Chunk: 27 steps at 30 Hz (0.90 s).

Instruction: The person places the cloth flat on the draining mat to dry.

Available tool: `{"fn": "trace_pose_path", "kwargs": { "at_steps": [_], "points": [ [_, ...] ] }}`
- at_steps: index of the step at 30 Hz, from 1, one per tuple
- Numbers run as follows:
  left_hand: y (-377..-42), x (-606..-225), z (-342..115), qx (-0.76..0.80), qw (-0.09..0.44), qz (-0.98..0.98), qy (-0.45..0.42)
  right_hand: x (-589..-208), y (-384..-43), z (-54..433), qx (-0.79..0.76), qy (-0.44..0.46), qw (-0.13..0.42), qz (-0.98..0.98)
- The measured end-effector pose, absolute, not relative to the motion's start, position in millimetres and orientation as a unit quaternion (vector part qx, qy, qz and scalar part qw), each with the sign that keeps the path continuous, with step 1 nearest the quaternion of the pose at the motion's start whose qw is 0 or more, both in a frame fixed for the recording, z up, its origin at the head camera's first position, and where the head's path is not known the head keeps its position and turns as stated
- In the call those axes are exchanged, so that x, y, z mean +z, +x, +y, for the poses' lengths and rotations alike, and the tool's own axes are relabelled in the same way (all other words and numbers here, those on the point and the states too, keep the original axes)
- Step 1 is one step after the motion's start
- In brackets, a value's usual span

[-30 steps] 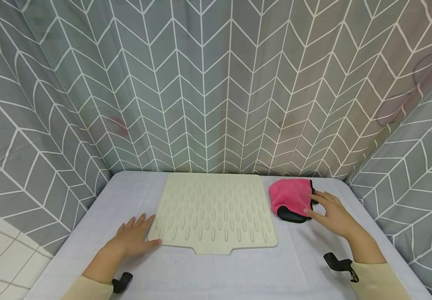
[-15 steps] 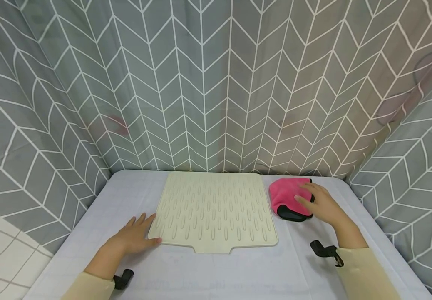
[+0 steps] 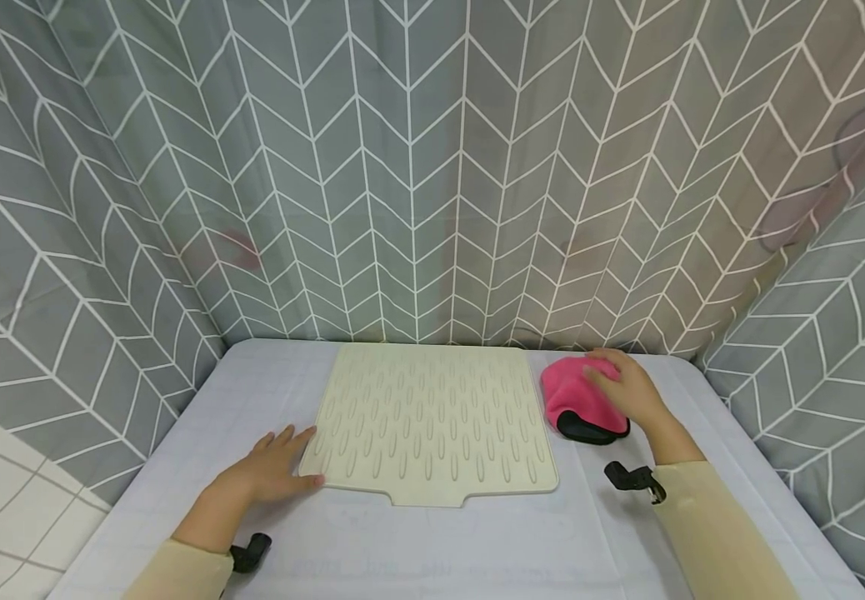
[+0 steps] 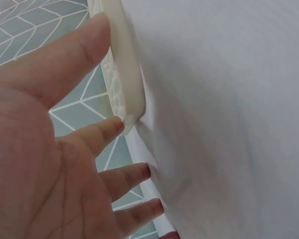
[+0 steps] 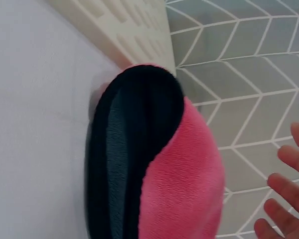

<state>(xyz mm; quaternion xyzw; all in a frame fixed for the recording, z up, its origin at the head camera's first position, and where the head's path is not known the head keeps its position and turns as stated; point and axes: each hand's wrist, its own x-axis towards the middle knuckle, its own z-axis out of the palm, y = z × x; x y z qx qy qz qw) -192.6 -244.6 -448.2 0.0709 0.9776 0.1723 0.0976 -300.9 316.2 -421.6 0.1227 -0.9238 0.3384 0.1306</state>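
While the left hand (image 3: 271, 471), fingers spread, touches the 8 o'clock corner of a ridged cream mat (image 3: 428, 421), the right hand (image 3: 627, 390), fingers apart, is at the 2 o'clock side of a folded cloth (image 3: 578, 393); contact there is unclear. Plush pink with dark edging, the cloth lies at the mat's 3 o'clock, its dark-lined opening facing 6, long axis roughly 11 to 5.

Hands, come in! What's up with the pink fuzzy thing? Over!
Left hand: open, touching the cream mat. Right hand: open, above the pink cloth, no grip. Pink cloth beside mat. Nothing seen blocking right hand.
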Motion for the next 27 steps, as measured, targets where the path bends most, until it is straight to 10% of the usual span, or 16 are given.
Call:
{"fn": "trace_pose_path", "kwargs": {
  "at_steps": [27],
  "points": [
    [-193.9, -445.6, -243.8, 0.171, 0.102, 0.978, 0.065, -465.1, -344.1, 310.7, 0.312, 0.109, 0.081, -0.940]
  ]
}}
